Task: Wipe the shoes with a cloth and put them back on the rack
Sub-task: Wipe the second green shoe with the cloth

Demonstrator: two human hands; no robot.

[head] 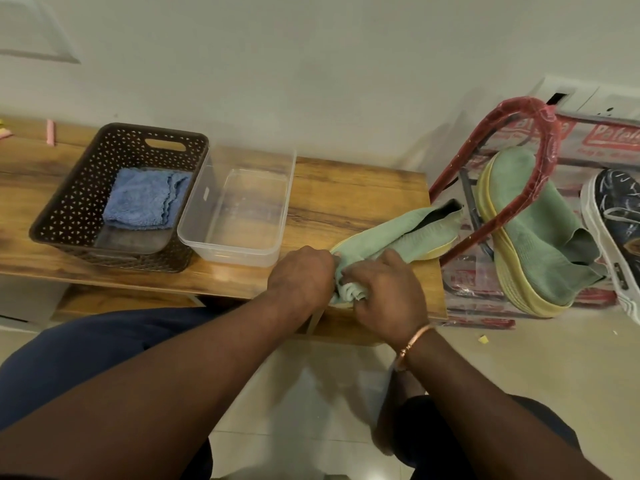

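green shoe (398, 233) lies at the front right corner of the wooden bench (346, 188); left hand (299, 275) grips its toe, right hand (388, 292) presses a bunched cloth (349, 291) against it.

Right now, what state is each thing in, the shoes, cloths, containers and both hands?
Green knit shoe with yellow sole: lying on the wooden table.
Left hand: grips that shoe's toe.
Right hand: holds a bunched pale green cloth against the shoe.
Blue towel: folded, inside brown perforated plastic basket.
Clear plastic tub: lidless, upright.
Second green shoe: tilted on red metal rack.
Dark patterned shoe: on rack, partly out of frame.
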